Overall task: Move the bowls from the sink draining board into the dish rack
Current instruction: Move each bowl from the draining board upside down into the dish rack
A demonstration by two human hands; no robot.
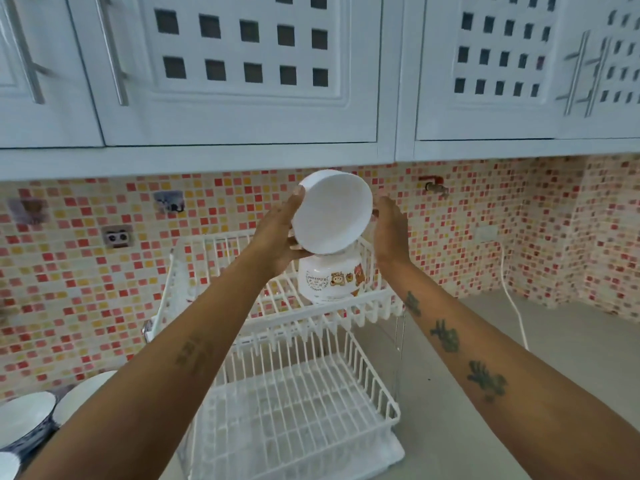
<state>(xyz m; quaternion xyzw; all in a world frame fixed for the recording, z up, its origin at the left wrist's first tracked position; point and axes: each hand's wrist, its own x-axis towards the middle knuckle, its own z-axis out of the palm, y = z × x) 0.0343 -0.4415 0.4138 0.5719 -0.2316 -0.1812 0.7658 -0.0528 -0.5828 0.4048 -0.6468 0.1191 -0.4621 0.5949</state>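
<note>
A plain white bowl (330, 213) is held up in the air above the upper tier of the white wire dish rack (301, 403), tilted with its base toward me. My left hand (278, 237) grips its left and lower rim. My right hand (389, 232) is beside its right edge, fingers spread; whether it touches the bowl is unclear. At the bottom left stand more bowls (24, 419), white inside with a dark blue pattern outside, partly cut off by the frame.
A white container with cartoon prints (329, 278) stands on the rack's upper tier, right under the held bowl. White cupboards (242, 71) hang overhead. A mosaic tile wall is behind, with a tap (436, 187). A white cable (512, 299) runs over the grey counter at right.
</note>
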